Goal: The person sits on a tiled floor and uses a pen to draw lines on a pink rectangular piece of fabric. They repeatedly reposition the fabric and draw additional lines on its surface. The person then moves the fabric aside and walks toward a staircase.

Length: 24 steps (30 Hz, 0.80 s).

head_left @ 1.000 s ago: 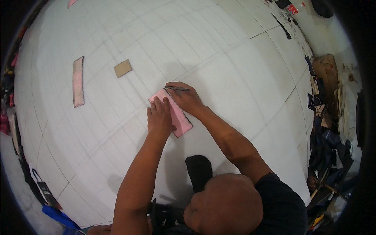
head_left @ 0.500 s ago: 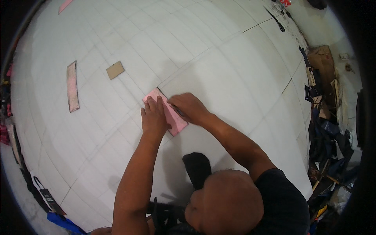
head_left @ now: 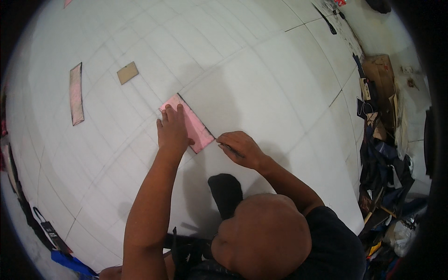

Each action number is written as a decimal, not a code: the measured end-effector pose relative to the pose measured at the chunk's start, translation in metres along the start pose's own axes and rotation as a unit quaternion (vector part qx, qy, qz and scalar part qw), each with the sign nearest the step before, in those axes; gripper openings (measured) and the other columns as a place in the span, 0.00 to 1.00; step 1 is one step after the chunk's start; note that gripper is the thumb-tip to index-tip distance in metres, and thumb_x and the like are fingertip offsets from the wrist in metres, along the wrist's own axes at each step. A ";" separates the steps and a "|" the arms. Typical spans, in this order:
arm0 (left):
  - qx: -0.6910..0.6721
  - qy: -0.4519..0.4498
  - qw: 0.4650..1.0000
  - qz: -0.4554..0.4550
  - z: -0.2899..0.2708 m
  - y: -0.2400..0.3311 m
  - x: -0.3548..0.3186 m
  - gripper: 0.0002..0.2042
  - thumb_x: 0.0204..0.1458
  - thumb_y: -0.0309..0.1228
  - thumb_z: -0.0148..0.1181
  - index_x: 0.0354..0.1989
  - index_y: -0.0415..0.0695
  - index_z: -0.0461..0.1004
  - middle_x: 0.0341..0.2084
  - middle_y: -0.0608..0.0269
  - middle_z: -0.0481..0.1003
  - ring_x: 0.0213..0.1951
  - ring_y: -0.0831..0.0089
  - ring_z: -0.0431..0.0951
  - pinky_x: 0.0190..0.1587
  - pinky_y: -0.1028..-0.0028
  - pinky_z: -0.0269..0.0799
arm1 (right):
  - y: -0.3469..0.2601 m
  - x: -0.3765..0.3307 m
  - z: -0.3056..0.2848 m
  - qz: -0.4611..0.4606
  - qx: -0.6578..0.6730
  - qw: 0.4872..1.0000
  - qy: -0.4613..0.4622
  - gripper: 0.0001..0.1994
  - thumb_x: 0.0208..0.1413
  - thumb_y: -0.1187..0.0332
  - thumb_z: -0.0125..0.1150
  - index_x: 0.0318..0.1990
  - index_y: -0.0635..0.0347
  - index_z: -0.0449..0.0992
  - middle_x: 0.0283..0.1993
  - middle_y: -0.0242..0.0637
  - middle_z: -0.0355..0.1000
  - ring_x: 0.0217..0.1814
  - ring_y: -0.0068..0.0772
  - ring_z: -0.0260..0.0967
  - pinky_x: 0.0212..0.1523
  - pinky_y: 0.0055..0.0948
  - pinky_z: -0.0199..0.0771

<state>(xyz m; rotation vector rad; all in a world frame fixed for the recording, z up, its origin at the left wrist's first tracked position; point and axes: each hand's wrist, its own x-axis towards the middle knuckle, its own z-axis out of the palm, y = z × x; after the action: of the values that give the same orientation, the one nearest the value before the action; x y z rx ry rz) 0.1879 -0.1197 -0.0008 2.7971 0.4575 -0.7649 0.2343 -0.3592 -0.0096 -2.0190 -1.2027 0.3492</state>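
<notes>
Outlining a pink rectangular template (head_left: 200, 134) on a white surface (head_left: 280, 102), by the look of it.
Pressing it flat under the left hand (head_left: 172, 129), with fingers slightly parted; pinching a dark pen (head_left: 233, 150) in the right hand (head_left: 246, 147), just beside the near right corner, with tip contact too small to tell. Probably calls next for holding steady and turning along the short near edge.

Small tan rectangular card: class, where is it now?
In the head view, the small tan rectangular card lies at upper left, right of the long narrow pink strip and above and left of the wider pink rectangular piece under the left hand.
</notes>
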 end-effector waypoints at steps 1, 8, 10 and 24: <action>0.000 -0.003 1.000 -0.002 0.000 0.000 0.000 0.62 0.37 0.46 0.83 0.77 0.44 0.44 0.74 0.36 0.48 0.74 0.43 0.54 0.72 0.49 0.57 | 0.001 0.001 0.000 0.007 0.010 1.000 -0.002 0.07 0.60 0.73 0.62 0.44 0.62 0.76 0.40 0.42 0.76 0.44 0.49 0.73 0.46 0.45 0.71; 0.009 0.009 1.000 -0.004 0.003 -0.005 0.001 0.62 0.36 0.47 0.82 0.77 0.43 0.45 0.73 0.36 0.50 0.73 0.43 0.56 0.69 0.50 0.61 | 0.021 0.053 0.011 0.059 -0.064 0.989 -0.116 0.13 0.66 0.60 0.55 0.41 0.61 0.79 0.39 0.42 0.77 0.45 0.49 0.74 0.47 0.47 0.70; 0.010 0.009 1.000 0.003 0.004 -0.003 0.003 0.62 0.35 0.48 0.82 0.77 0.43 0.46 0.73 0.35 0.50 0.73 0.44 0.56 0.69 0.50 0.62 | 0.026 0.081 0.014 0.039 -0.065 0.993 -0.095 0.14 0.67 0.59 0.54 0.39 0.61 0.79 0.39 0.41 0.78 0.44 0.49 0.75 0.47 0.47 0.70; -0.001 0.046 0.999 0.026 0.005 -0.004 -0.001 0.61 0.34 0.45 0.84 0.75 0.43 0.48 0.72 0.34 0.51 0.72 0.41 0.58 0.66 0.53 0.68 | -0.019 0.028 0.034 0.238 0.172 0.953 0.075 0.14 0.64 0.61 0.61 0.45 0.62 0.82 0.44 0.46 0.81 0.43 0.49 0.79 0.45 0.39 0.78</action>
<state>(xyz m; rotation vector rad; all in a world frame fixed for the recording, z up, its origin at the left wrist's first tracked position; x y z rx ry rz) 0.1835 -0.1179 -0.0049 2.8402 0.3985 -0.6257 0.2175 -0.3147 -0.0157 -1.9605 -0.5058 0.5831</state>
